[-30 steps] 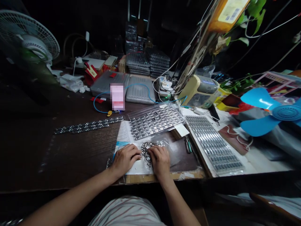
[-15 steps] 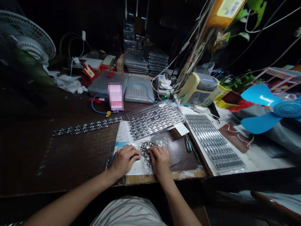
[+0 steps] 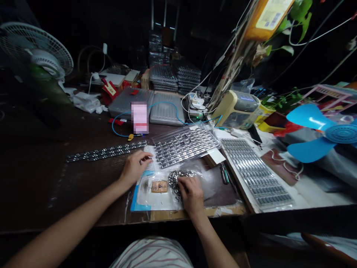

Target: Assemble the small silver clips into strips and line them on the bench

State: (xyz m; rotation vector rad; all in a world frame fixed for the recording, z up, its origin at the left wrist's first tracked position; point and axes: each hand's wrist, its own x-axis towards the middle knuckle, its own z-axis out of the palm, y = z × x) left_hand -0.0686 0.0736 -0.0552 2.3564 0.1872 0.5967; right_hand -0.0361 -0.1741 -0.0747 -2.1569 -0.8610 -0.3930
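My right hand [image 3: 190,192] rests curled on a heap of small shiny metal parts [image 3: 178,177] lying on a clear plastic bag. My left hand [image 3: 136,165] is stretched forward, its fingers pinched together near the front left corner of a clear tray of metal parts [image 3: 185,143]. What the pinch holds is too small to make out. A small tan block [image 3: 159,186] lies uncovered on the white sheet [image 3: 152,197] between my hands. Rows of metal parts [image 3: 106,151] stretch across the dark table to the left.
A second long tray of parts [image 3: 255,171] lies to the right, with small pliers [image 3: 224,173] beside it. Stacked trays [image 3: 175,76], grey boxes [image 3: 167,108], a blue cable [image 3: 117,119], a yellow device [image 3: 237,108], a white fan [image 3: 39,56] and a blue fan [image 3: 320,130] crowd the back.
My left hand has lifted off the sheet and moved forward toward the tray, uncovering the small tan block. My right hand stays on the heap of parts.
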